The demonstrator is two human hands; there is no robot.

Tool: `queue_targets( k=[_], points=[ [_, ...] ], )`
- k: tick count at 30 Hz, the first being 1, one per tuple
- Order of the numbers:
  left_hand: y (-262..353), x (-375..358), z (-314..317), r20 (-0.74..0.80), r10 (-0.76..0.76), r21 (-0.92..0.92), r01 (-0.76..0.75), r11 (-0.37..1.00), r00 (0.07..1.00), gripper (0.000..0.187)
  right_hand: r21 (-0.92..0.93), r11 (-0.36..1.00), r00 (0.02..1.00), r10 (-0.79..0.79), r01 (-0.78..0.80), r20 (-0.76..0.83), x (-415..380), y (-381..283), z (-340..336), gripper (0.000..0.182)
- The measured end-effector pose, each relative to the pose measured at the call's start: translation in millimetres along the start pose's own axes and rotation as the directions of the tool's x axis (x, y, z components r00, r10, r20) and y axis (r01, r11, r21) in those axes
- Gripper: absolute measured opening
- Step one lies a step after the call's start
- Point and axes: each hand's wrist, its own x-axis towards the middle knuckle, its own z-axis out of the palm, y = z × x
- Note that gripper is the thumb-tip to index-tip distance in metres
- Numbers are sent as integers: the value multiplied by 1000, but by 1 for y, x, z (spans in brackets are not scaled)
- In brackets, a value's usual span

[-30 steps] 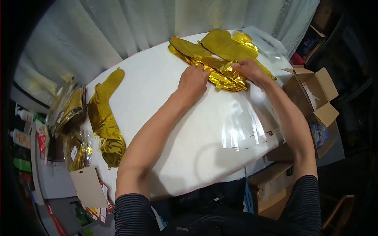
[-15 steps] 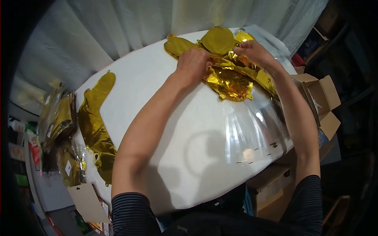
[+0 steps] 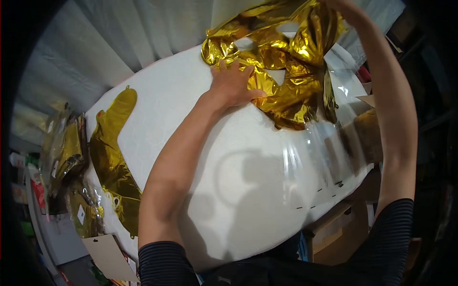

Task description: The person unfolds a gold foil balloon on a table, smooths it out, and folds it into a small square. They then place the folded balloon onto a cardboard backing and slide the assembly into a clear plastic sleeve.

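- Across the middle of the frame I see the white worktop [image 3: 191, 143], which looks the same as half a second ago; only the view has tipped, so it fills more of the picture.
- At upper centre, the gold foil balloon bundle [image 3: 281, 62] has changed most. Half a second ago it lay crumpled and flat; now its right side is hauled up off the surface and hangs in loose shiny folds, while its left lower edge stays down on the worktop. I judge one piece is being pulled free of the heap.
- Lower right of centre, the clear plastic bags [image 3: 315, 167] lie fanned out just below the bundle, unmoved, overhanging the worktop's edge.
- Along the left edge, a separate flat gold balloon [image 3: 112, 157] lies untouched, with packed foil packets [image 3: 67, 152] beside it.
- My left hand [image 3: 234, 83] has gone from gripping the foil to pressing on it with fingers spread flat, pinning the lower left part; it clasps nothing.
- My right hand [image 3: 341, 7] has risen to the top edge of the frame, lifting the foil. It is mostly cut off, so I cannot tell how its fingers close.
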Motion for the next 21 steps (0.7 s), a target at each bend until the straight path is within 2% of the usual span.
queue_targets(
  k=[2,3,4,6,7,9,10,11,12,14,17,18,19,20,21],
  points=[
    [3,0,-4,52,-23,8,23,1000,998,102,-82,996,994,-29,20,-102,7,-4,-26,34],
    [3,0,-6,49,-25,5,24,1000,998,102,-314,848,834,235,-426,-499,4,-40,-18,34],
    [4,1,-7,71,-37,13,36,999,997,101,-317,848,835,231,-425,-500,3,-45,-29,34],
    [4,2,-9,89,-49,18,47,999,995,101,-124,883,704,269,-453,-657,-5,-44,-53,31],
    [4,2,-10,97,-58,13,57,998,994,101,-128,883,704,265,-452,-659,-8,-38,-63,31],
    [5,3,-11,103,-66,4,66,998,992,101,104,939,607,294,-328,-739,-8,-8,-99,28],
    [6,4,-12,116,-69,10,68,998,991,101,189,964,674,267,-188,-689,-10,11,-118,25],
    [6,4,-14,128,-72,19,70,997,989,101,187,964,672,264,-186,-691,-13,11,-123,25],
    [6,4,-16,122,-71,20,69,997,990,101,267,953,660,293,-143,-692,-17,8,-126,24],
    [9,3,-21,157,-81,14,80,997,984,99,417,907,637,352,-52,-686,-30,2,-134,33],
    [11,6,-24,177,-91,26,87,996,980,96,605,791,602,439,94,-667,-55,-7,-155,58],
    [10,9,-27,170,-80,26,76,997,982,96,592,806,614,472,-10,-632,-56,-12,-162,51],
    [9,13,-31,231,-82,3,84,996,969,93,588,809,607,471,-6,-641,-53,-16,-163,51],
    [9,16,-33,294,-86,-17,95,995,952,91,394,900,556,426,-185,-714,-47,-16,-158,30],
    [12,16,-36,293,-82,-13,89,996,953,91,182,913,519,362,-366,-774,-42,-20,-149,25]
  ],
)
